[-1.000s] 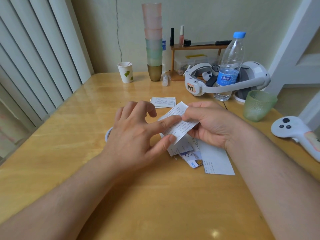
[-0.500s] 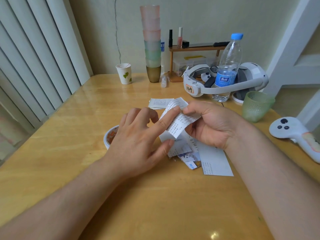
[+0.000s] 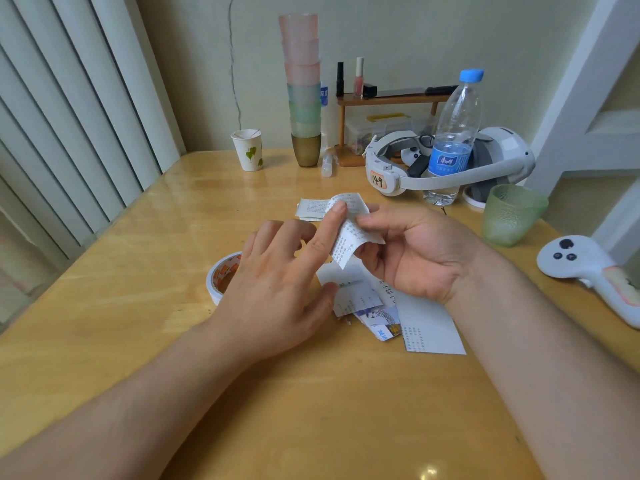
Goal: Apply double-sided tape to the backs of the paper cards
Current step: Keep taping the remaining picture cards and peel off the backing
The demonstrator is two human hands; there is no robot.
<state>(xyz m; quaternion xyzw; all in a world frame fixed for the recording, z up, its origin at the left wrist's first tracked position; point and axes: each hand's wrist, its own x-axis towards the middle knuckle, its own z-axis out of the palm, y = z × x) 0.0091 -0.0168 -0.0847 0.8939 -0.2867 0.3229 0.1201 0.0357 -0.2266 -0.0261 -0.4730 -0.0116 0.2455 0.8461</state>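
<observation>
Card (image 3: pixel 348 230) pinched in right hand (image 3: pixel 412 251); left hand (image 3: pixel 277 289) spread, forefinger on card's edge, tape roll (image 3: pixel 221 275) beside.

Tape roll (image 3: pixel 223 277) lies on the table (image 3: pixel 138 341), left of the card pile (image 3: pixel 398 317), partly behind the left hand (image 3: pixel 277 289). Water bottle (image 3: pixel 453 140) stands before the headset (image 3: pixel 498 161); controller (image 3: pixel 588 268) lies far right, cup stack (image 3: pixel 303 91) at the rear

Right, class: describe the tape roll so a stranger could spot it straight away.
Start at the wooden table and find the left hand near its middle. Peeking out just left of that hand lies the tape roll: a white ring with an orange-printed core, the only ring among flat paper cards.
</observation>
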